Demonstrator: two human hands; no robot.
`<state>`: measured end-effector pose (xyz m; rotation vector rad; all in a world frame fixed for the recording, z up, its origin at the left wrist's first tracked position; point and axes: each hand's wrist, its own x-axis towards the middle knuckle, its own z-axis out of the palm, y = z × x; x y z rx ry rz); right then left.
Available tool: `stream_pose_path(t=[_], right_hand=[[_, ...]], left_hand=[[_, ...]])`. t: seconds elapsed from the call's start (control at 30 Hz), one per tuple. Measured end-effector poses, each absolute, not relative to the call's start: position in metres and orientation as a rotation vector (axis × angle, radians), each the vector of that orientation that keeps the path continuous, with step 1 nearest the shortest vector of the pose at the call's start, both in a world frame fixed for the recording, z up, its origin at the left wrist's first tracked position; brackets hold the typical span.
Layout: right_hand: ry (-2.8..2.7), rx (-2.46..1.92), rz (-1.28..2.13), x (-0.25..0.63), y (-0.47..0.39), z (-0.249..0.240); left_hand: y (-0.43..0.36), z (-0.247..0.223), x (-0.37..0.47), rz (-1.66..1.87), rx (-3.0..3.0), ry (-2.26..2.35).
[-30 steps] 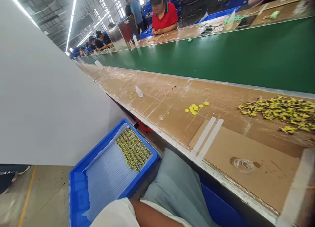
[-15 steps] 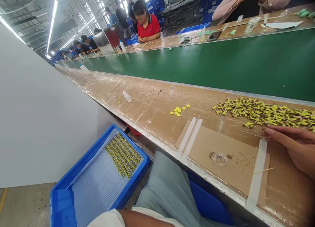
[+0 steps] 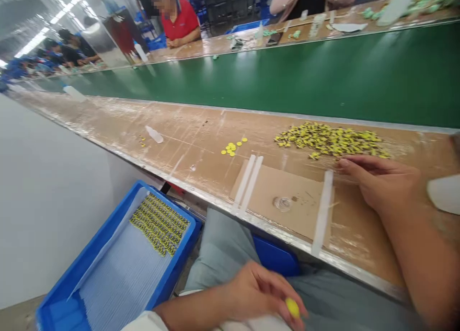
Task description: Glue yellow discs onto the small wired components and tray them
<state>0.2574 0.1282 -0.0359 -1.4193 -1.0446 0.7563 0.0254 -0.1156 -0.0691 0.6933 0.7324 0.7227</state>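
My left hand point(image 3: 266, 292) is over my lap, its fingers closed on a yellow disc point(image 3: 293, 307). Beside the near edge of a heap of small yellow and dark pieces point(image 3: 330, 138), my right hand point(image 3: 377, 177) rests with thumb and fingertips pressed together; anything between them is too small to make out. Several yellow discs point(image 3: 230, 150) lie on the bench left of the heap. Below my right hand, a small clear dish point(image 3: 282, 204) sits on a taped cardboard sheet point(image 3: 298, 221).
A blue tray point(image 3: 104, 230) at lower left holds neat rows of yellow and dark pieces point(image 3: 160, 223). A white bottle point(image 3: 154, 134) lies on the bench point(image 3: 201, 154). Beyond runs a green belt point(image 3: 251, 86), with people seated across it. A white object point(image 3: 445, 193) is at the right edge.
My left hand has come into view holding a yellow disc. The view has turned right, so the bench and heap appear further left. My right hand stays by the heap.
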Motion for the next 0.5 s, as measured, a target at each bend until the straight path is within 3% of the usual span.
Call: stream_pose_path(t=[0.13, 0.3, 0.5], right_hand=[[-1.069, -1.164, 0.731, 0.267, 0.112, -0.038], [-1.113, -0.970, 0.819, 0.260, 0.080, -0.045], [-1.152, -1.143, 0.897, 0.242, 0.057, -0.063]], left_hand=[[-0.084, -0.063, 0.023, 1.135, 0.196, 0.699], [-0.063, -0.051, 0.016, 1.230, 0.171, 0.688], [-0.051, -0.055, 0.013, 1.230, 0.219, 0.795]])
